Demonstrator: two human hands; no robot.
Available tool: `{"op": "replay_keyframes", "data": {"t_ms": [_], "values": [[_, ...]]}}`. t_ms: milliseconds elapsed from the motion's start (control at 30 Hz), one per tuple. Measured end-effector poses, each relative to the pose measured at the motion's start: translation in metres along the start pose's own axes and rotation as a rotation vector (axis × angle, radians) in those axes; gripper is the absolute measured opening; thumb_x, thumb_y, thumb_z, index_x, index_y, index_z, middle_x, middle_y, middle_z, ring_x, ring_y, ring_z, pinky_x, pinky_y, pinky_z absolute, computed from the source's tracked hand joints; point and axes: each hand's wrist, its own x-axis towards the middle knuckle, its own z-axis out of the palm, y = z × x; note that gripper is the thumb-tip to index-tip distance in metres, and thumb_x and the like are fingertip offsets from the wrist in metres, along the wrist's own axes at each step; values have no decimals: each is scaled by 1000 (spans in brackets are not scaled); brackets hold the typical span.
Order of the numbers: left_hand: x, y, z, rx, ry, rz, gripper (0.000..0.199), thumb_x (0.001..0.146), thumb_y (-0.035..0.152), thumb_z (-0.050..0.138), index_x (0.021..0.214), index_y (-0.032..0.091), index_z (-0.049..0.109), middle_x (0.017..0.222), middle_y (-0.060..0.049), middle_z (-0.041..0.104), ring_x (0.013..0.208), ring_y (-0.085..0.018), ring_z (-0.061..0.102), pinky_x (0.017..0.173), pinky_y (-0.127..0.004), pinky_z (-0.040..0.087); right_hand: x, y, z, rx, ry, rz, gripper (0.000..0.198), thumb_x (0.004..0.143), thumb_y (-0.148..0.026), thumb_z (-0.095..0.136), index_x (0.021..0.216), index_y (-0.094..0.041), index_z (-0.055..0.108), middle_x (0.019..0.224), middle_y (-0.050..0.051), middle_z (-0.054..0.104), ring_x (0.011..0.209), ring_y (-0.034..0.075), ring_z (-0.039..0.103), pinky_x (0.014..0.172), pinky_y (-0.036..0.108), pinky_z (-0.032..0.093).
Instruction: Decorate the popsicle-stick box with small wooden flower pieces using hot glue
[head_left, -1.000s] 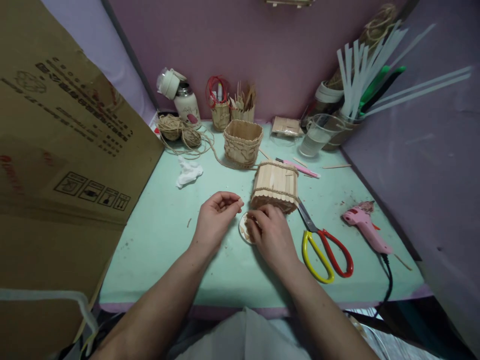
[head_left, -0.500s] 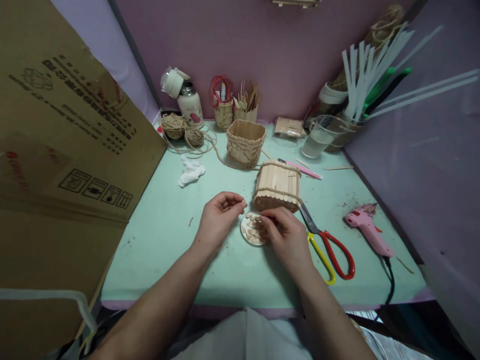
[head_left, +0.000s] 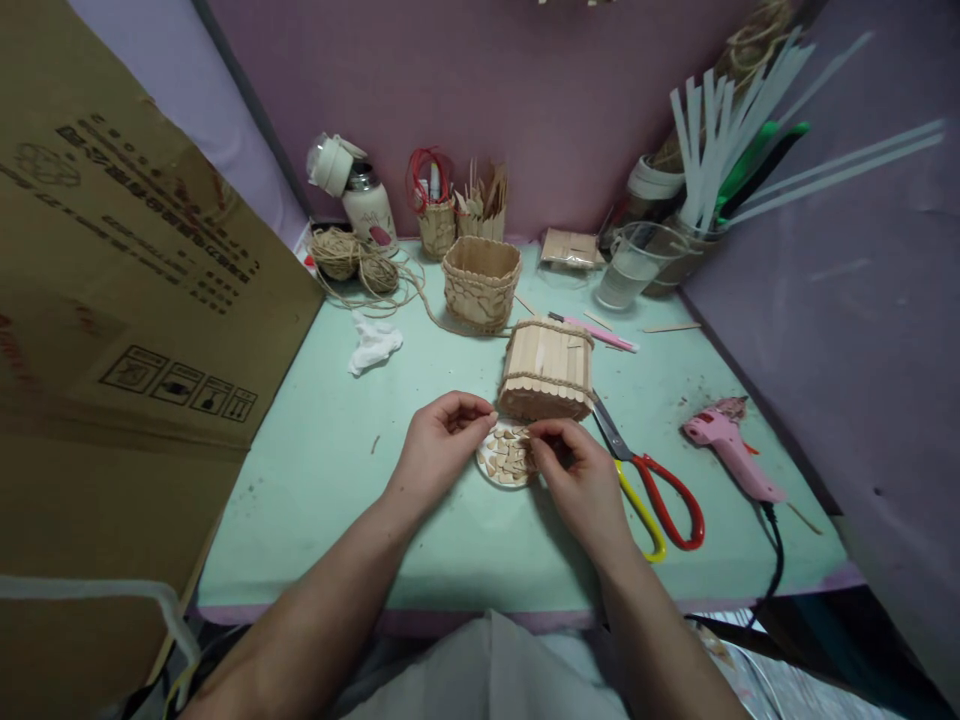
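A small round white dish (head_left: 486, 472) holds many little pale wooden chips (head_left: 510, 455). At its left rim my left hand (head_left: 442, 445) is closed, thumb and forefinger pinched together; what lies between the tips is too small to make out. My right hand (head_left: 581, 480) is over the dish's right side, its thumb and fingertips drawn together near the chips, and I cannot tell what they grip. Just behind the dish, a basket of wooden sticks (head_left: 547, 360) bound with twine rests on its side. Open-bladed scissors (head_left: 637, 460) with red and yellow handles lie beside my right hand.
A pink glue gun (head_left: 731, 450) lies at the right, its cord running off the front edge. Behind stand a finished-looking wooden basket (head_left: 482, 290), a clear cup (head_left: 634, 270) and a flask (head_left: 371, 215). Twine (head_left: 337, 255) and a crumpled tissue (head_left: 373, 342) lie left; a cardboard box (head_left: 150, 300) walls that side.
The camera view has shifted slightly. My left fingertips have come closer to the dish's rim, while my right hand stays pinched at the dish's right side.
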Motion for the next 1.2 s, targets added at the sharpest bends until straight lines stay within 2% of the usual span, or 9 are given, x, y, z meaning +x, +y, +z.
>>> {"op": "replay_keyframes", "data": {"t_ms": [133, 267, 333, 400, 500, 733, 867, 1033, 1200], "values": [[-1, -7, -2, 205, -110, 29, 9, 74, 23, 66, 79, 17, 69, 70, 0, 67, 65, -13, 59, 63, -25, 46, 0, 0, -1, -27, 6, -31, 10, 87, -20, 55, 86, -21, 65, 85, 3, 67, 79, 18, 62, 71, 30, 47], [-3, -14, -5, 548, -234, 196, 16, 78, 13, 59, 83, 20, 72, 79, -2, 69, 75, -16, 61, 74, -30, 47, 0, 2, 0, -50, -6, -71, 13, 86, -16, 53, 85, -22, 64, 86, 3, 67, 83, 19, 62, 74, 31, 47], [-2, -15, -5, 710, -221, 314, 17, 80, 13, 58, 86, 20, 73, 85, -4, 68, 84, -19, 59, 81, -34, 46, 0, 3, 1, -48, -16, -82, 14, 86, -15, 52, 86, -22, 64, 87, 3, 66, 84, 19, 62, 75, 31, 47], [-1, -14, -5, 858, -149, 408, 16, 84, 16, 59, 89, 20, 73, 88, -6, 63, 89, -22, 55, 84, -38, 45, 0, 4, 2, -44, -21, -87, 14, 87, -15, 51, 86, -22, 64, 87, 3, 66, 85, 19, 62, 76, 32, 48], [-1, -14, -1, 985, -101, 471, 16, 84, 17, 60, 92, 20, 74, 92, -8, 59, 92, -25, 48, 83, -40, 44, 0, 5, 3, -42, -23, -77, 15, 88, -16, 50, 87, -22, 64, 88, 4, 66, 86, 20, 62, 77, 34, 48], [2, -14, 7, 1063, -113, 460, 16, 88, 17, 57, 84, 18, 73, 93, -9, 57, 92, -25, 44, 83, -41, 42, -1, 6, 3, -28, -21, -93, 14, 88, -15, 51, 88, -22, 63, 88, 4, 66, 87, 20, 61, 77, 34, 48], [1, -14, 5, 953, -84, 473, 15, 89, 15, 56, 85, 18, 70, 95, -7, 57, 95, -24, 46, 86, -39, 41, -1, 4, 2, -42, -2, -120, 12, 89, -17, 51, 89, -21, 63, 87, 4, 66, 85, 20, 61, 77, 34, 47], [-1, -13, 3, 825, -117, 432, 10, 88, 16, 58, 83, 18, 66, 93, -5, 56, 96, -22, 47, 88, -37, 41, -2, -3, 1, -123, 57, -185, 10, 87, -18, 57, 92, -21, 66, 95, 7, 65, 95, 23, 58, 85, 39, 44], [-4, -13, 4, 779, -163, 429, 12, 89, 20, 57, 81, 20, 65, 95, -5, 57, 97, -22, 48, 89, -37, 41, -3, -7, 3, -101, 24, -146, 7, 88, -21, 59, 83, -22, 64, 85, 3, 65, 86, 21, 59, 79, 37, 43]]}}
